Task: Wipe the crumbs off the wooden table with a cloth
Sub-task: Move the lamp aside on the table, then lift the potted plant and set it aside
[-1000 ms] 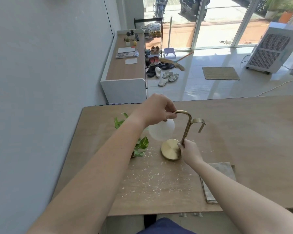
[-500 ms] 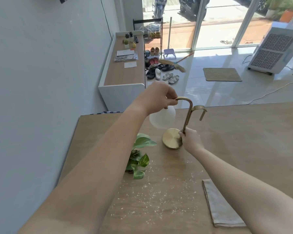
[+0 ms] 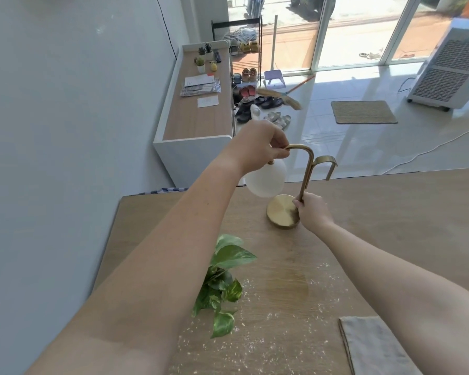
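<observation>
Head view: left grip (image 3: 257, 147) curls round the curved top of the brass lamp (image 3: 306, 174), right grip (image 3: 313, 212) clamps its stem just above the base, far on the worktop (image 3: 390, 212). Nearer lie crumbs (image 3: 255, 345); the cloth (image 3: 371, 345) lies flat near right. The pot of the plant (image 3: 225, 282) is hidden

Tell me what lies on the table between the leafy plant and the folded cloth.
Head view: only scattered crumbs on the bare wooden table lie between the plant and the cloth.
</observation>
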Tool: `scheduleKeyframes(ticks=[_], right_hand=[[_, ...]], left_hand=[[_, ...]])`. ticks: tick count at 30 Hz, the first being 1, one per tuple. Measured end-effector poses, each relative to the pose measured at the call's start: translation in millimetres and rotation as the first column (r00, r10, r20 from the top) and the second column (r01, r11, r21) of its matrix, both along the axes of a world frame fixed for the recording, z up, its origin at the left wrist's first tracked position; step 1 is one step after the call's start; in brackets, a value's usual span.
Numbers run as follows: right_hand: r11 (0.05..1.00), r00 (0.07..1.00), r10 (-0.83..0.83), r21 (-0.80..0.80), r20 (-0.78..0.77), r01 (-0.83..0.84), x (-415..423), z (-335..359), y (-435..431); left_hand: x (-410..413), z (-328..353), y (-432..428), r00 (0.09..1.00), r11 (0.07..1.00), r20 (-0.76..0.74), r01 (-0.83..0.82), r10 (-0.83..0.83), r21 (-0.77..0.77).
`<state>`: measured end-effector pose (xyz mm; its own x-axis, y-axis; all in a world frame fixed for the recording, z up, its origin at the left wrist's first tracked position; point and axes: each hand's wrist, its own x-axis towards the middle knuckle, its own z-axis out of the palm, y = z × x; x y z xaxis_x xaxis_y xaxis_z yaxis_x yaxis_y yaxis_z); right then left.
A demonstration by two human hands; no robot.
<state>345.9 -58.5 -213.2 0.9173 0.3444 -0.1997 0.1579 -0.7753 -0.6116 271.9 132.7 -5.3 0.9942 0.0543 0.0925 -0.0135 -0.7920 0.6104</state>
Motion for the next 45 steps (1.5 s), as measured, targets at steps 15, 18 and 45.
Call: scheduleKeyframes(ticks=[15,18,45], right_hand=[[0.998,0.994,-0.01,0.056,-0.108,0.016,1.2,-11.2,7.8],[0.995,0.989,-0.052,0.083,-0.137,0.064,-8.8,-1.1,0.9],[0.929,0.884,0.311,0.306,-0.348,-0.207,-267.9,-1.3,-45.6]], left_hand=[[6.5,-10.5,6.3,0.998,0.998,0.0,-0.065,0.065,0.005],[-2.2,-9.1,5.8,0.994,0.993,0.013,-0.11,0.11,-0.032],[-378.5,-114.8,1.8,0.62,0.419,-0.213,-0.706,0.755,-0.572]])
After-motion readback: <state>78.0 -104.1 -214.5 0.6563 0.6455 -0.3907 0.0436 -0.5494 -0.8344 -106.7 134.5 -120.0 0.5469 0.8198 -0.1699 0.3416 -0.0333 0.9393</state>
